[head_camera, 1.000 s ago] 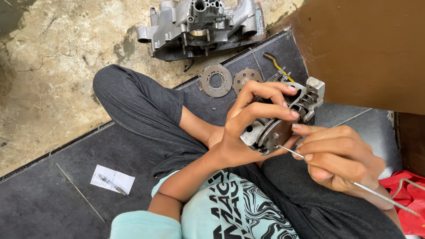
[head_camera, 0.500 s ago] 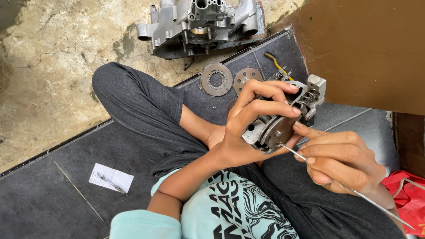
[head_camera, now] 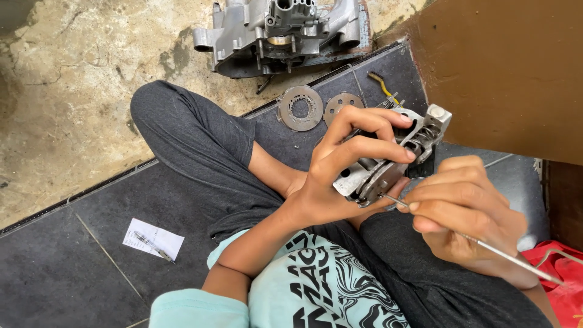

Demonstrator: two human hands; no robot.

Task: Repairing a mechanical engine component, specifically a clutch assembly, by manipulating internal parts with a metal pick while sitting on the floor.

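Note:
My left hand (head_camera: 340,176) grips a silver metal assembly (head_camera: 388,161) with springs and plates, held above my crossed legs. Its fingers wrap over the top of the part. My right hand (head_camera: 467,215) pinches a thin metal rod tool (head_camera: 486,245) whose tip touches the lower edge of the assembly. The rod's far end runs off to the lower right over a red cloth.
A grey engine casing (head_camera: 285,30) lies on the concrete ahead. Two round metal discs (head_camera: 300,108) rest on the dark tiles beside a yellow-handled tool (head_camera: 381,86). A paper slip with a pen (head_camera: 153,240) lies at the left. A brown board (head_camera: 510,73) stands at right.
My right hand has shifted the rod slightly, keeping its tip at the assembly. The left hand holds the part almost unmoved.

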